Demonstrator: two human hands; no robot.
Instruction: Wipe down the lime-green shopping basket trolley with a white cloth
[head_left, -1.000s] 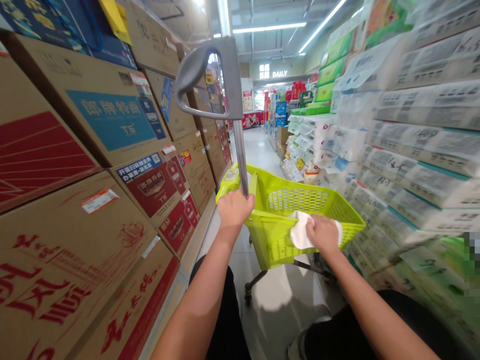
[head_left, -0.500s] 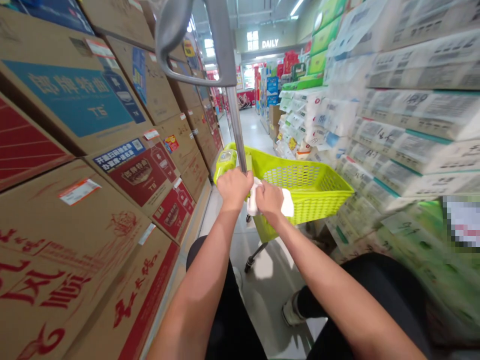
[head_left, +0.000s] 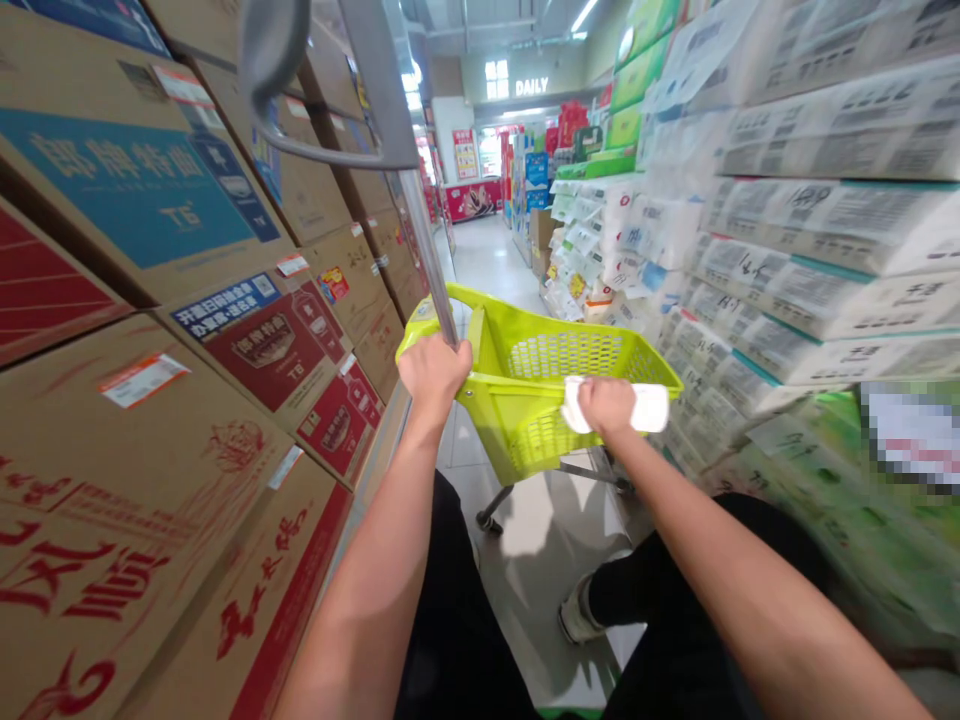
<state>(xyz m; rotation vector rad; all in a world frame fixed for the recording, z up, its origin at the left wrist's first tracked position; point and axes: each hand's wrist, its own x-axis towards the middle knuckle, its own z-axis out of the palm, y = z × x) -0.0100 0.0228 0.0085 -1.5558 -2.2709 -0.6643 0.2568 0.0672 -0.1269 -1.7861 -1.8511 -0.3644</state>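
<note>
Stacked cardboard boxes point(head_left: 142, 440) wall the shop aisle at nine o'clock, and plastic-wrapped packs point(head_left: 810, 260), partly blurred, are piled at three. Just past twelve, a lit sign point(head_left: 532, 87) reads DAILY over the far end of the tiled floor.

Slightly off the middle, toward three o'clock, is a yellow-green basket point(head_left: 499, 430) on wheeled legs. Its metal pole point(head_left: 427, 245) rises to a grey handle point(head_left: 330, 158) near eleven.

What has just changed is the right hand point(head_left: 609, 405). Half a second ago it was right beside the left, close to the pole; now it is well apart from it, between three and four o'clock, against the near side of the basket just below the rim. It is closed around a white cloth point(head_left: 651, 408), whose ends show on both sides of the fist.

The left hand point(head_left: 433, 370), a little toward nine o'clock, stays curled over the basket's near corner by the pole's foot, its fingers mostly hidden. It seems to steady the basket while the cloth works along its side; the stretch of rim between the hands is now uncovered.
</note>
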